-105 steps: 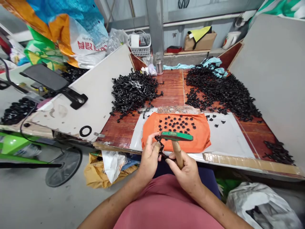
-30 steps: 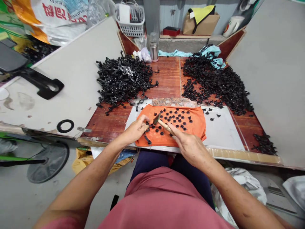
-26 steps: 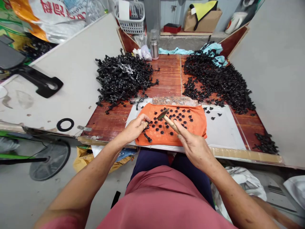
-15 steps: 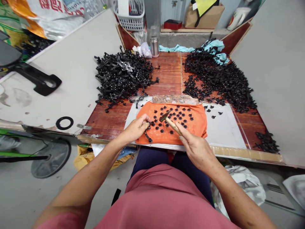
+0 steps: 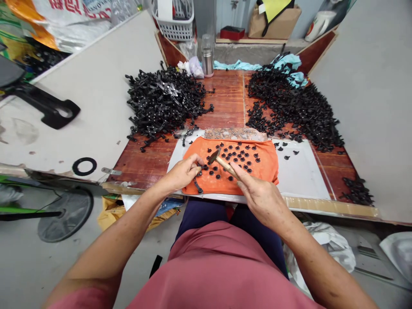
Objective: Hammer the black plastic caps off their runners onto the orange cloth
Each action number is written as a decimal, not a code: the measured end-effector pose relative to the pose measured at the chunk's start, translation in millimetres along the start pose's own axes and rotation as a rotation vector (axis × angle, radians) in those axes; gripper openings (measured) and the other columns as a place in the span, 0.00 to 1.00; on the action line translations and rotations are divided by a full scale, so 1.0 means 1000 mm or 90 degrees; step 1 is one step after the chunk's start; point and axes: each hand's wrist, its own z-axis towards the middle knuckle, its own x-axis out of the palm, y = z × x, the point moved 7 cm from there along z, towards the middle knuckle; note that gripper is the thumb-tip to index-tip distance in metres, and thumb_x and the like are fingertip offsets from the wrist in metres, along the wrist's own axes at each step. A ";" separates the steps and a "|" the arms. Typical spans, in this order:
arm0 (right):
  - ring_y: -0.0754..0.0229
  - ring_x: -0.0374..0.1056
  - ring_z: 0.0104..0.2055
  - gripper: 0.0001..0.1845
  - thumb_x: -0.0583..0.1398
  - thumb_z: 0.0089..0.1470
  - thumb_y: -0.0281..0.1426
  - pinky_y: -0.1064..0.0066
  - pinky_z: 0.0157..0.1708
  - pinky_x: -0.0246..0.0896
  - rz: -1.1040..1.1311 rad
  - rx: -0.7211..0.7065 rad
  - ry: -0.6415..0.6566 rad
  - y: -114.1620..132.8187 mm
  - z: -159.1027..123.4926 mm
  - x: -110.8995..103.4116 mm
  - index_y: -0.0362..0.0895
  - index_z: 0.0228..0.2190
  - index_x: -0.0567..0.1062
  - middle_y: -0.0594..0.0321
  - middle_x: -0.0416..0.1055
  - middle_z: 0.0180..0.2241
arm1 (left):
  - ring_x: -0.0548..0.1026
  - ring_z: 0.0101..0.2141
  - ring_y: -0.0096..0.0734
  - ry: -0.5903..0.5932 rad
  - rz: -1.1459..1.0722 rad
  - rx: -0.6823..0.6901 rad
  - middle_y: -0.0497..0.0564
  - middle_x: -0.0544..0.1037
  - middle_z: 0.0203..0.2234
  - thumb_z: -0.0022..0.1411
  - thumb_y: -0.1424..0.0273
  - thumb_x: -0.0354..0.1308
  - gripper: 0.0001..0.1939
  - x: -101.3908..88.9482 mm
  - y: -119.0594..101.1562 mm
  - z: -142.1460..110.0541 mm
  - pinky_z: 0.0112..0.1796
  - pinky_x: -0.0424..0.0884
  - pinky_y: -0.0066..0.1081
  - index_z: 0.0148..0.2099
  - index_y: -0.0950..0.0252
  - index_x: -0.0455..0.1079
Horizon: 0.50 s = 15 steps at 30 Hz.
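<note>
My right hand [image 5: 259, 193] is wrapped round the wooden handle of a small hammer [image 5: 225, 165], its dark head above the orange cloth [image 5: 260, 174]. My left hand [image 5: 185, 171] is pinched at the cloth's left side on a black strap-like part [image 5: 197, 185] with round knobs, whose lower end lies near the front edge. Several small black knobs [image 5: 236, 148] with round bases stand spread over the cloth. A black knob sits close to my left fingertips; exactly how they touch it is hidden.
A heap of linked black parts [image 5: 164, 103] lies at the left of the wooden table [image 5: 227, 98]. Loose black knobs [image 5: 296, 103] are piled at the right. Behind the cloth is a speckled stone slab [image 5: 234, 134]; a steel flask [image 5: 207, 60] stands at the back.
The hammer has moved left, its head now closer to my left fingertips. My left hand keeps its pinch with little movement. The whole view has shifted slightly.
</note>
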 end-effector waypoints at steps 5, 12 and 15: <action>0.54 0.79 0.45 0.32 0.47 0.72 0.29 0.63 0.48 0.73 -0.005 -0.018 -0.020 0.007 0.002 0.001 0.52 0.73 0.53 0.57 0.81 0.48 | 0.60 0.21 0.27 -0.010 -0.032 -0.001 0.37 0.60 0.18 0.64 0.70 0.51 0.11 0.000 0.000 -0.001 0.27 0.54 0.27 0.49 0.60 0.61; 0.53 0.77 0.35 0.33 0.47 0.71 0.29 0.66 0.35 0.71 -0.165 -0.017 0.028 0.006 0.007 0.017 0.51 0.73 0.54 0.56 0.81 0.40 | 0.62 0.21 0.27 -0.011 -0.042 -0.008 0.38 0.64 0.20 0.64 0.70 0.51 0.11 0.000 0.004 0.000 0.27 0.56 0.27 0.49 0.60 0.57; 0.54 0.77 0.37 0.32 0.48 0.72 0.30 0.67 0.37 0.71 -0.163 -0.015 -0.010 0.009 0.008 0.011 0.51 0.73 0.53 0.55 0.81 0.41 | 0.62 0.21 0.27 -0.010 -0.044 -0.010 0.38 0.64 0.20 0.65 0.70 0.51 0.10 0.000 0.005 0.000 0.27 0.55 0.27 0.49 0.60 0.57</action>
